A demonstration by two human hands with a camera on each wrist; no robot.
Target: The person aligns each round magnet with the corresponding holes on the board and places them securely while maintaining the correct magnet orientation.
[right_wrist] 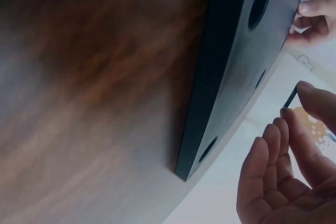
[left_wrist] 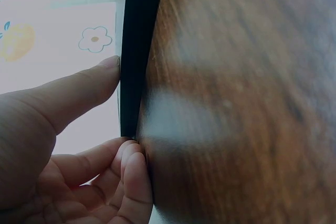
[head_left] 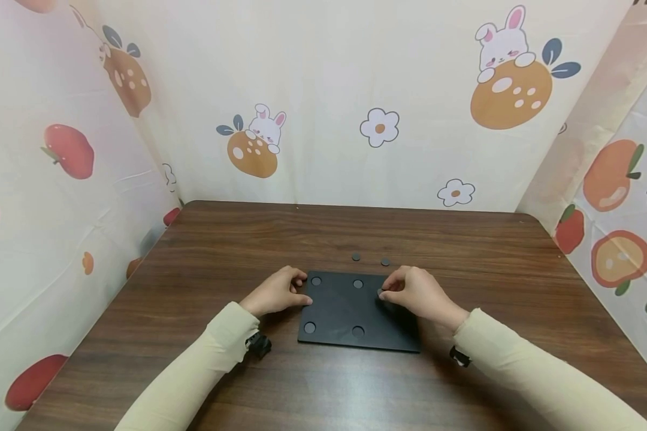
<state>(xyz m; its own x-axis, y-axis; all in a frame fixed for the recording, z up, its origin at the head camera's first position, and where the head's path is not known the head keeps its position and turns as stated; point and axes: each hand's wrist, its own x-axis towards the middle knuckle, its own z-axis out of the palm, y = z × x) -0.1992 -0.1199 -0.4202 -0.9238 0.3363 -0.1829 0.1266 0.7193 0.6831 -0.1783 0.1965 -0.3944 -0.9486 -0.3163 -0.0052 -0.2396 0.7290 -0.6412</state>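
A black rectangular board [head_left: 336,308] with round recesses lies flat on the table. My left hand [head_left: 280,292] holds it by its left edge, the thumb [left_wrist: 100,80] against the side and the curled fingers [left_wrist: 137,177] at the far corner. Above the board's right part, my right hand [head_left: 417,292] pinches a small dark disc [right_wrist: 290,98] between thumb and fingertips, apart from the surface. Two similar discs, one on the left [head_left: 356,257] and one on the right [head_left: 385,262], lie beyond the far edge. My right hand hides part of the board's right side in the head view.
The brown wood-grain table [head_left: 237,239] stretches around the board. Behind it and along both sides hangs a pale printed curtain [head_left: 323,72]. A small black device [head_left: 259,345] sits at the left wrist, another [head_left: 460,357] at the right.
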